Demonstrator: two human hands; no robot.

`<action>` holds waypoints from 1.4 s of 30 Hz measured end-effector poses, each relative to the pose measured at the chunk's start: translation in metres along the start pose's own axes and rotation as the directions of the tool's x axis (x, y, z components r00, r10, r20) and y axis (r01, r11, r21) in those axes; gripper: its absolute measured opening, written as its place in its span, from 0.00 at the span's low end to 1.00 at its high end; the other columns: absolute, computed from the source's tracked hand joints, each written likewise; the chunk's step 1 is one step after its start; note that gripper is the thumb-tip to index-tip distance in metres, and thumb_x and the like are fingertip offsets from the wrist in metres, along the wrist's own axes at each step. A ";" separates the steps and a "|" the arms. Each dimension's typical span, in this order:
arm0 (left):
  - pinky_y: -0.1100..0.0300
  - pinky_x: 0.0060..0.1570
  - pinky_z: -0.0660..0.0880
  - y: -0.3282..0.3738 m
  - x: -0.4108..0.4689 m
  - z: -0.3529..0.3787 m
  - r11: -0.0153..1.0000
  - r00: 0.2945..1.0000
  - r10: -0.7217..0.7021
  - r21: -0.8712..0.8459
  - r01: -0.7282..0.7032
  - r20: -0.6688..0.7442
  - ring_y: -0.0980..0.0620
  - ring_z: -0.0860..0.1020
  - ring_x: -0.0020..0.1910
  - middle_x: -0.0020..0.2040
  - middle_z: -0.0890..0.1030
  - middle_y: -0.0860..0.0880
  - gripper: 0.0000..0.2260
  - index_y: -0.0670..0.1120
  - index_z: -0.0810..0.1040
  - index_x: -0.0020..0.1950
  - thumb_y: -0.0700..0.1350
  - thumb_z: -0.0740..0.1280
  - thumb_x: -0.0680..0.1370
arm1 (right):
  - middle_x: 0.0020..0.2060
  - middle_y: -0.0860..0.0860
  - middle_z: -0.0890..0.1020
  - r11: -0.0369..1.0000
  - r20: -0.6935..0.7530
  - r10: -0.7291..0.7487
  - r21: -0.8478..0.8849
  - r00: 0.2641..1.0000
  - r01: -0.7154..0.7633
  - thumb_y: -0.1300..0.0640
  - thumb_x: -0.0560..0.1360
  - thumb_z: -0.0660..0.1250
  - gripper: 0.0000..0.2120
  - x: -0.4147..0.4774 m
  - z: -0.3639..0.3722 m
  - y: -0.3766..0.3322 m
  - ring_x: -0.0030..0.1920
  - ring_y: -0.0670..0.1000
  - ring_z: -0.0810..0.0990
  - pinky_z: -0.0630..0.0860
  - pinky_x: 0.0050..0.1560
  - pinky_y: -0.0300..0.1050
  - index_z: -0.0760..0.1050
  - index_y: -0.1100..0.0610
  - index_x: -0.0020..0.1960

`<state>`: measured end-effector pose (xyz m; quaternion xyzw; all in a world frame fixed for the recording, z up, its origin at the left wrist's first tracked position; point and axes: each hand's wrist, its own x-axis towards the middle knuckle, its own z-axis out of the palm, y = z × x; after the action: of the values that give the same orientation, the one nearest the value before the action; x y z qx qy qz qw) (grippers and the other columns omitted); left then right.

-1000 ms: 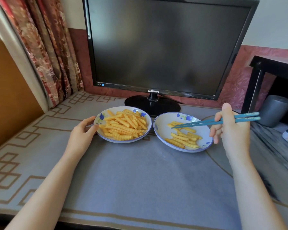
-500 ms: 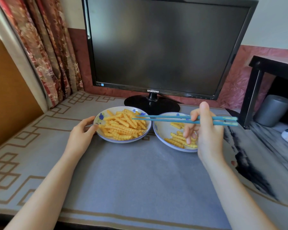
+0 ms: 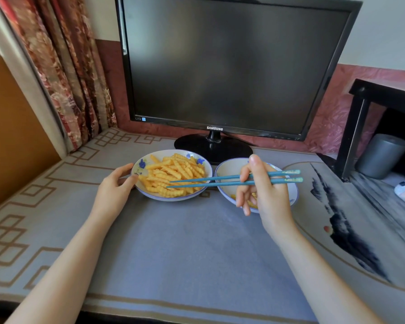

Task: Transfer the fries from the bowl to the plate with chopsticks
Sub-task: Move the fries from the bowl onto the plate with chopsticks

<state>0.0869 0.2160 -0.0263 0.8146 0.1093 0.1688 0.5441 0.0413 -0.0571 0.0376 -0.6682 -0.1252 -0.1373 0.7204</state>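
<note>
The bowl, white with blue flowers on its rim, stands on the table just in front of the monitor's foot, and it is heaped with crinkle-cut fries. The left hand holds the bowl at its left edge: the thumb lies against the near rim and the fingers curl round the far side of the same edge.

Just to the right of the bowl, rims nearly touching, stands the plate, of the same pattern. The right hand hangs over it and hides most of it; a few fries show below the hand, near the plate's front rim.

The right hand pinches a pair of blue chopsticks between thumb, forefinger and middle finger, while the ring and little fingers hang down, loosely bent. The sticks run nearly level and leftward across the gap between the two dishes, and their tips stand a little apart over the near part of the heap in the bowl. Whether the tips touch a fry I cannot tell.

Behind the dishes stands a dark Samsung monitor, with a flowered curtain to its left. At the right, a grey cylinder sits under a black shelf
</note>
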 end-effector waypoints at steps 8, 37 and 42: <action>0.52 0.58 0.73 -0.001 0.001 0.000 1.000 1.000 0.001 0.013 -0.001 0.003 0.48 0.79 0.55 0.58 0.80 0.49 0.15 0.50 0.75 0.65 0.44 0.64 0.79 | 0.19 0.56 0.72 0.995 -0.300 -0.091 -0.055 0.950 0.078 0.51 0.82 0.55 0.19 0.016 -0.038 -0.011 0.16 0.51 0.64 0.60 0.20 0.36 0.69 0.57 0.35; 0.57 0.54 0.71 -0.003 0.002 0.001 1.000 1.000 0.004 -0.012 -0.004 0.007 0.48 0.79 0.55 0.58 0.80 0.49 0.15 0.49 0.75 0.66 0.44 0.64 0.79 | 0.17 0.53 0.73 0.981 -0.501 -0.134 -0.189 0.855 0.042 0.48 0.82 0.56 0.20 0.026 -0.072 -0.002 0.15 0.50 0.66 0.61 0.19 0.37 0.68 0.57 0.35; 0.58 0.54 0.71 -0.003 0.002 0.001 1.000 1.000 0.009 -0.007 -0.009 0.004 0.48 0.79 0.55 0.59 0.79 0.49 0.15 0.49 0.75 0.66 0.44 0.64 0.79 | 0.18 0.55 0.73 0.991 -0.457 -0.130 -0.068 0.880 0.111 0.51 0.83 0.55 0.19 0.020 -0.050 -0.006 0.17 0.51 0.68 0.63 0.21 0.36 0.67 0.57 0.36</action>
<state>0.0893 0.2169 -0.0292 0.8135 0.1037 0.1699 0.5465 0.0575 -0.1079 0.0470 -0.6214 0.0105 -0.3388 0.7063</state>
